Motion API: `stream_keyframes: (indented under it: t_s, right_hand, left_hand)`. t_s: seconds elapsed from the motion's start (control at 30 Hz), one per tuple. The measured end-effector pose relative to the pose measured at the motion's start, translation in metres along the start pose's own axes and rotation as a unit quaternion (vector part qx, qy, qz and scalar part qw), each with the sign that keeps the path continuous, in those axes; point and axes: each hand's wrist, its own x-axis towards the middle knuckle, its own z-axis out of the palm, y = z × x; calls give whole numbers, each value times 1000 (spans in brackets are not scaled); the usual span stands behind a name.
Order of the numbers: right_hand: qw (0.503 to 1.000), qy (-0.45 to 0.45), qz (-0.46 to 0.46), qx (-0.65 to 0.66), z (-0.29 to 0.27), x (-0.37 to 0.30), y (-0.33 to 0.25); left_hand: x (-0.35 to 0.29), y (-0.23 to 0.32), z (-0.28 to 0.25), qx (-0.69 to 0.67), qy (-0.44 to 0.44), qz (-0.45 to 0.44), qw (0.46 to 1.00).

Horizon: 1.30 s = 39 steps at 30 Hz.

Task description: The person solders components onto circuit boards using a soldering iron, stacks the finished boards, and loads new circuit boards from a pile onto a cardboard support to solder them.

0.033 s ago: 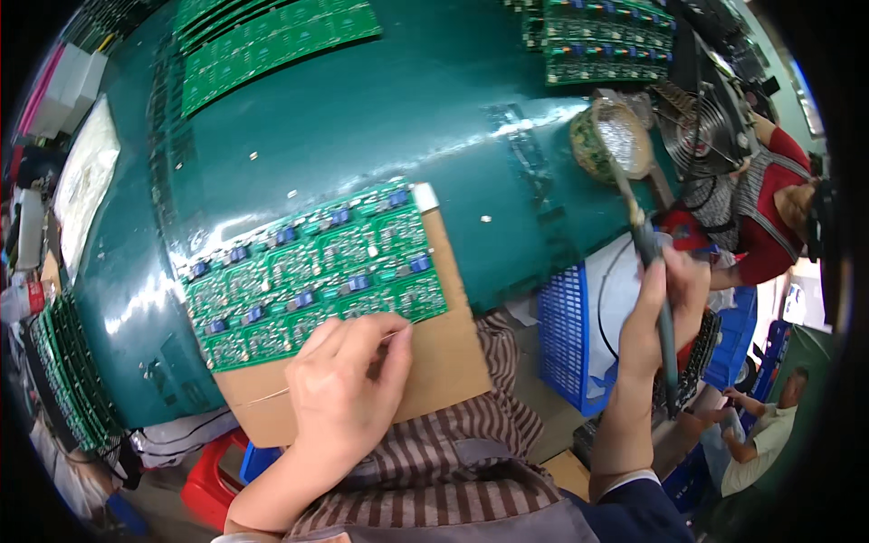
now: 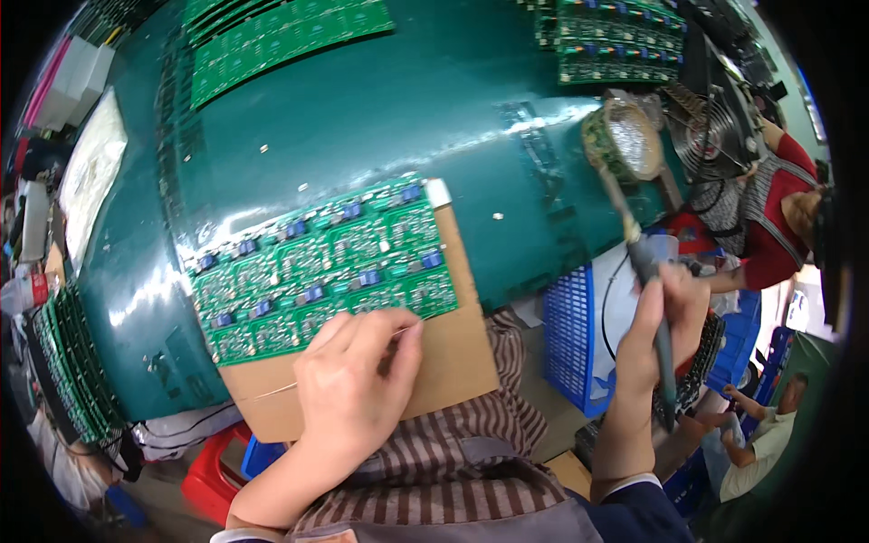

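Note:
A green circuit board panel [image 2: 326, 262] with two rows of blue parts lies on a piece of brown cardboard [image 2: 453, 362] before me. My left hand [image 2: 358, 376] is closed at the panel's near edge, pinching a thin solder wire [image 2: 270, 392] between thumb and forefinger; the wire trails out to the left over the cardboard. On the right, my right hand [image 2: 670, 308] grips a soldering iron [image 2: 644, 262] by its dark handle. The iron's tip points up and left, beside a round bowl [image 2: 625, 140] with a shiny silvery lining; whether it touches the rim I cannot tell.
Bare green panels [image 2: 290, 45] lie at the far left, populated boards [image 2: 620, 41] at the far right. A fan [image 2: 706, 136] stands beside the bowl. Boards [image 2: 68, 366] stand stacked at left. A blue basket [image 2: 568, 335] stands by my right arm; co-workers sit on the right.
The whole view has shifted slightly, the scene sitting a little further right. The soldering iron's tip now sits slightly lower, by the bowl's near side. Both hands keep their hold.

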Motion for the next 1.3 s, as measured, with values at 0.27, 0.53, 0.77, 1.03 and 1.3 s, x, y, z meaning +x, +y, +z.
stream_keyframes:
  t_s: [0.27,0.53,0.77,1.03,1.3]
  right_hand:
    - [965,-195,-61,162,7,-30,-56]
    - [957,-230,-62,163,11,-31,-56]
    - [955,-240,-92,150,11,-28,-54]
    - [999,13,-19,-26,-5,9,-12]
    - [994,85,26,-69,9,30,23]
  left_hand:
    - [1,1,-4,4,-11,-5,1000]
    - [1,-1,-4,2,-11,-7,1000]
    - [3,0,-2,-1,-14,-9,1000]
    - [1,5,-6,1,-2,-22,1000]
    - [0,1,-5,3,-9,-14,1000]
